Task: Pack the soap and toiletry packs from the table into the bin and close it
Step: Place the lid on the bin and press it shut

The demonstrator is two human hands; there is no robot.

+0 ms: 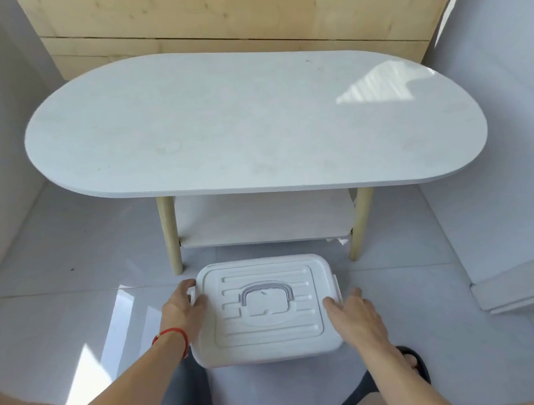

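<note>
A white plastic bin [271, 347] stands on the floor in front of the table, its ribbed lid [265, 321] on top with a grey handle [266, 292] lying flat. My left hand [184, 305] grips the latch at the bin's left end, thumb on the lid. Fingers spread, my right hand [353, 312] rests against the lid's right edge beside the right latch. The white oval table [250, 121] shows no soap or toiletry packs; the bin's contents are hidden under the lid.
The table has pale wooden legs [170, 235] and a lower white shelf [261, 219] just behind the bin. A wooden panel wall [239, 14] is at the back and a white door or panel [523, 274] at the right. My feet in dark sandals [414, 365] stand by the bin.
</note>
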